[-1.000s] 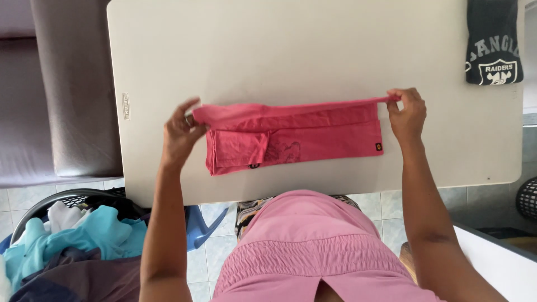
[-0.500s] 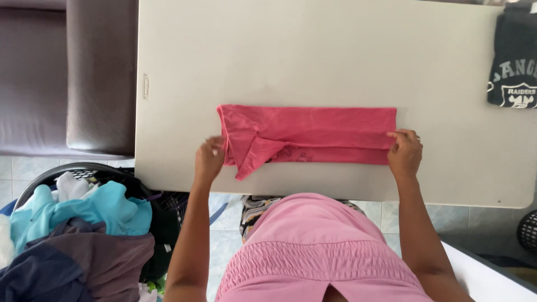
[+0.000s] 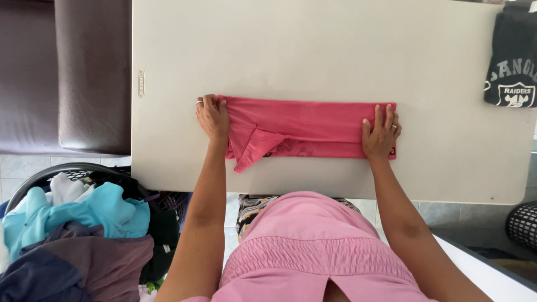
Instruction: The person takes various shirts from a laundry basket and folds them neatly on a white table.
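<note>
In the head view, a pink garment [image 3: 305, 130], folded into a long band, is laid flat on the tabletop [image 3: 313, 50] near its near edge. Its left end is pressed down by the left hand [image 3: 212, 116], its right end by the right hand [image 3: 381, 134]; the fingers of both are spread flat, gripping nothing. A loose corner is seen hanging out toward the near edge. For a neat fold, that corner is best tucked in and the band smoothed evenly. A dark shirt [image 3: 512, 61] is lying at the far right corner, and a laundry basket [image 3: 78, 223] stands beside the left edge.
</note>
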